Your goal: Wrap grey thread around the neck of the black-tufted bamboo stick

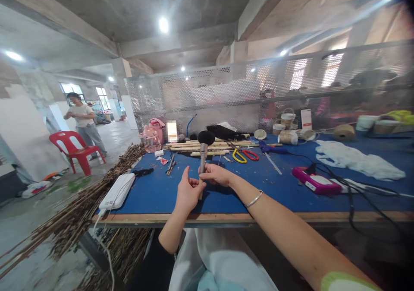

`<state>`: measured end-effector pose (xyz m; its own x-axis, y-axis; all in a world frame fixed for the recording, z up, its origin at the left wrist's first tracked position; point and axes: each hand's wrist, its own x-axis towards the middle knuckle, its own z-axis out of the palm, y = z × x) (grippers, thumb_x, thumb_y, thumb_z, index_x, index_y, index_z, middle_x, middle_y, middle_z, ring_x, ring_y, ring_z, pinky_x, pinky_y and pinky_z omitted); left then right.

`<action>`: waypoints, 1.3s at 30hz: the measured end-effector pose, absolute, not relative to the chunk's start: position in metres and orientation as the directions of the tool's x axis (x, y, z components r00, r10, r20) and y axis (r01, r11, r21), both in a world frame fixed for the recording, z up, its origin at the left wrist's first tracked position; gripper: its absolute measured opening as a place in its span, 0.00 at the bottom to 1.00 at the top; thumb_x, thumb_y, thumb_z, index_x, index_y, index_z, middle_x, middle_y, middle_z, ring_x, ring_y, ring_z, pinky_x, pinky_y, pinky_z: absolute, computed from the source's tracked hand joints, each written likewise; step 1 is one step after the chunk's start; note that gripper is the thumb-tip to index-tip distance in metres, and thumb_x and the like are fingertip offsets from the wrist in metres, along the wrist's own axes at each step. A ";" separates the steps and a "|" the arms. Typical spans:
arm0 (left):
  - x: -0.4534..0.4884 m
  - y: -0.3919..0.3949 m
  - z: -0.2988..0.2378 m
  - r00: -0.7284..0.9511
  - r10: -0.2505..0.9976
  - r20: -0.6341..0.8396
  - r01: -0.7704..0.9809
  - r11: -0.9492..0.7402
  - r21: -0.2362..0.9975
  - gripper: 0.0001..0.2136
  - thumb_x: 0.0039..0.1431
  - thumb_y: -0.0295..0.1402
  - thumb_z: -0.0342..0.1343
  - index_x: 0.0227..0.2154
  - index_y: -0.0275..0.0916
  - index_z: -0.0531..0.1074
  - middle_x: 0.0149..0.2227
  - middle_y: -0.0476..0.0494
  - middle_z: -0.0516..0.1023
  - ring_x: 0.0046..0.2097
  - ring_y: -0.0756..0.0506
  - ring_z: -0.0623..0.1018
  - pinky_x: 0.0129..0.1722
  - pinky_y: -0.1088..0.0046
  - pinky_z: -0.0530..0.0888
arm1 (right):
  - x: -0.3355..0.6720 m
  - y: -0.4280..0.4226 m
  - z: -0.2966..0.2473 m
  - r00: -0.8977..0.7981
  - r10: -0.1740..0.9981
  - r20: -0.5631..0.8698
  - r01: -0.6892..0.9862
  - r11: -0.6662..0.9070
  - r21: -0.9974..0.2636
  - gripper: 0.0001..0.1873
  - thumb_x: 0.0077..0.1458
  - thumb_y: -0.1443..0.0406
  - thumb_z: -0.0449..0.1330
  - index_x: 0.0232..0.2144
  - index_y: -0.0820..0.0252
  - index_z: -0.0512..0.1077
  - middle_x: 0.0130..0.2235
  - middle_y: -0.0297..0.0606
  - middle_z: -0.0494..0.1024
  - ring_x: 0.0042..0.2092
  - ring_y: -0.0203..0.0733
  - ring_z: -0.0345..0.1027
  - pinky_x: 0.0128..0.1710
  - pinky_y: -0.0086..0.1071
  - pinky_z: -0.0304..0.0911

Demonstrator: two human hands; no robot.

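Observation:
Upright above the front of the blue table stands a brush-like piece (203, 150) with a round black head, a grey-brown neck and a thin pale stem. My left hand (189, 191) grips the stem low down, its index finger pointing up. My right hand (216, 175) pinches the stem just under the neck. Fingers partly hide the stem. Beyond the hands lie pale sticks (210, 153), scissors with yellow handles (239, 156) and scissors with red handles (250, 154). A blue glue gun (273, 148) is to their right.
A white power bank (118, 191) with a cable lies left, a magenta box (315, 181) with black cords right. White cloth (359, 159) and a twine roll (344, 133) are behind it. Bundled dry stalks (80, 209) stick out left; a red chair (76, 150) and a person (82, 118) stand beyond.

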<state>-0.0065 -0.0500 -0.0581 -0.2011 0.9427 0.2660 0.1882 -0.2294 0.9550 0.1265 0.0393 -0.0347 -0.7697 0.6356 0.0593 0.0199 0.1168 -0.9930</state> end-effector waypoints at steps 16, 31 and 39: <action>-0.007 -0.050 -0.059 -0.181 0.949 0.256 0.176 -0.225 0.958 0.37 0.47 0.32 0.60 0.59 0.35 0.50 0.25 0.51 0.71 0.26 0.52 0.70 0.26 0.79 0.67 | 0.125 0.036 -0.032 -0.758 0.647 0.076 0.017 0.136 -0.991 0.18 0.42 0.59 0.64 0.29 0.61 0.61 0.15 0.21 0.58 0.14 0.24 0.43 0.12 0.22 0.37; -0.007 -0.050 -0.059 -0.218 0.941 0.260 0.173 -0.225 0.959 0.40 0.43 0.33 0.63 0.58 0.35 0.51 0.25 0.52 0.70 0.26 0.53 0.69 0.28 0.78 0.67 | 0.125 0.040 -0.036 -0.762 0.642 0.079 0.014 0.138 -0.990 0.18 0.43 0.59 0.63 0.31 0.61 0.61 0.17 0.22 0.60 0.14 0.24 0.44 0.11 0.22 0.38; -0.007 -0.051 -0.059 -0.142 0.950 0.277 0.200 -0.246 0.948 0.33 0.53 0.34 0.54 0.60 0.34 0.49 0.25 0.50 0.73 0.26 0.52 0.70 0.28 0.78 0.66 | 0.125 0.041 -0.038 -0.785 0.616 0.069 0.017 0.132 -0.991 0.19 0.43 0.57 0.64 0.30 0.61 0.60 0.16 0.21 0.59 0.13 0.23 0.42 0.11 0.22 0.35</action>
<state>-0.0074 -0.0508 -0.0594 -0.1424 0.9504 0.2767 0.2005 -0.2460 0.9483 0.1246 0.0413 -0.0384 -0.7849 0.6158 0.0688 0.0169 0.1323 -0.9911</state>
